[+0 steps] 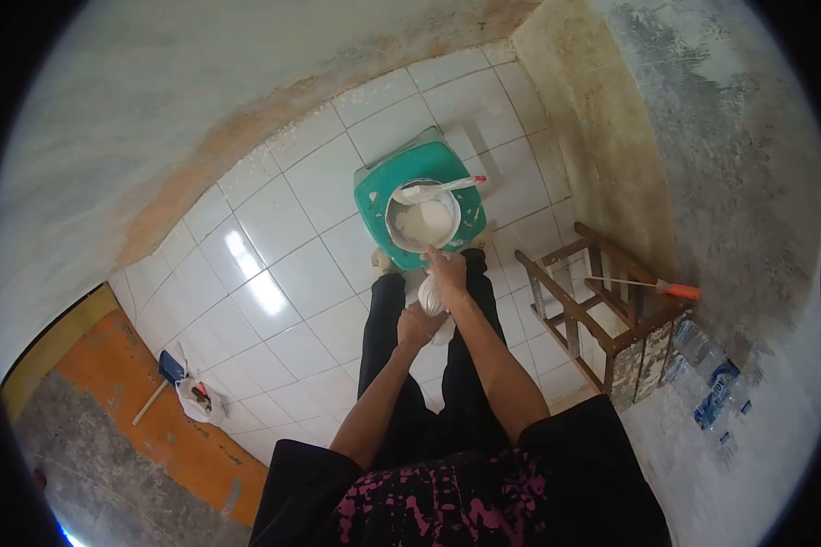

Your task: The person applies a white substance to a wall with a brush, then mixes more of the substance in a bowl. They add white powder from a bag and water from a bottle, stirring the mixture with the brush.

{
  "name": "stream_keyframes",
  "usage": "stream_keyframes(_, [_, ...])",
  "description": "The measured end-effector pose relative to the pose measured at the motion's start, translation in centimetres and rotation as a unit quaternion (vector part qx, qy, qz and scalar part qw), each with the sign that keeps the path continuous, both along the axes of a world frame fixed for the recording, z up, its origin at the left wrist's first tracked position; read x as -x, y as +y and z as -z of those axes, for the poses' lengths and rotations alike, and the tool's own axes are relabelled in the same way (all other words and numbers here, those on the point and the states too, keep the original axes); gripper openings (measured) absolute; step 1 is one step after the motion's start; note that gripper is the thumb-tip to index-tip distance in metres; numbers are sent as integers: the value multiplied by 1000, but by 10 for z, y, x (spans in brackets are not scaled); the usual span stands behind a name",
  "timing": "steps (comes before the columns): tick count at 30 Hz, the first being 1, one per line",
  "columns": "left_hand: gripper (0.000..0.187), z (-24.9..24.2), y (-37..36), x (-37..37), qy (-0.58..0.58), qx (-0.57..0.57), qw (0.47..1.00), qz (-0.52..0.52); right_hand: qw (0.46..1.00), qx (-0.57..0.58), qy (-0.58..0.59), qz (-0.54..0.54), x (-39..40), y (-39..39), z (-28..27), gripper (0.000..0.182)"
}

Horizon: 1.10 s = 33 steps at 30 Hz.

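Observation:
A metal pot [395, 230] with white powder and off-white paste in it stands on a green plastic stool [370, 193]. Across the pot's top lies a white-smeared tool [442, 189] with a red end. Between my legs hangs a white plastic bag [431, 297], its lower part hidden by my hands and wrists. My left hand [417, 326] is wrapped round the middle of the bag. Higher up, my right hand [445, 272] is closed on the bag's upper end, its fingertips right by the near rim of the pot.
On the right lies a wooden stool [602, 310] with an orange-handled tool [675, 290] on it. Plastic bottles [710, 374] are beyond it. At the left, a blue dustpan [171, 366] and a white bag of items [199, 401] sit by the orange threshold [128, 365]. Walls border the tiled floor.

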State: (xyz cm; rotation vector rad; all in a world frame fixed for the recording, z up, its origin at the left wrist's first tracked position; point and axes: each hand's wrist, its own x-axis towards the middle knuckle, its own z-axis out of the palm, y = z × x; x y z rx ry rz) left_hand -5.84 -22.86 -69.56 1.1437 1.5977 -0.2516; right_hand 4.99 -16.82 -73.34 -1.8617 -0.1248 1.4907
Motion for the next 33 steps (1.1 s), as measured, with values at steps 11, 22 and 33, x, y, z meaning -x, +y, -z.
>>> stream_keyframes(11, [58, 12, -1, 7, -9, -5, 1000, -11, 999, 3, 32, 2, -1, 0, -6, 24])
stream_keyframes(22, [64, 47, 20, 8, 27, -3, 999, 27, 1000, 11, -17, -22, -4, 2, 3, 27])
stream_keyframes(33, [81, 75, 40, 17, 31, -24, 996, 76, 997, 23, 73, 9, -8, 5, -5, 23])
